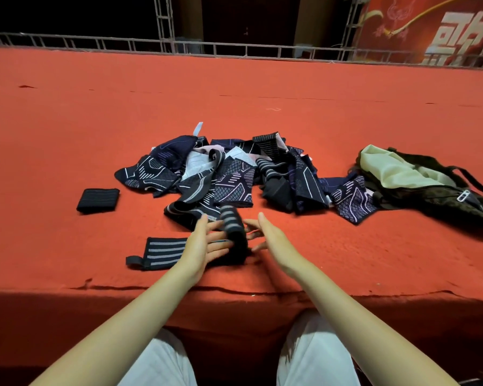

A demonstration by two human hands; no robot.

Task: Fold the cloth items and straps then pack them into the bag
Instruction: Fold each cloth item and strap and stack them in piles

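Hands, left [204, 243] and right [273, 240], grips apart, flank blurred striped strap [233, 229].

Cloth pile [234, 174] before bag [418, 185]

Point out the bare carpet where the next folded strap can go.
Free: the carpet left of the folded black strap, and the near edge right of the right hand, before the bag. Crowded: the cloth pile in the middle.
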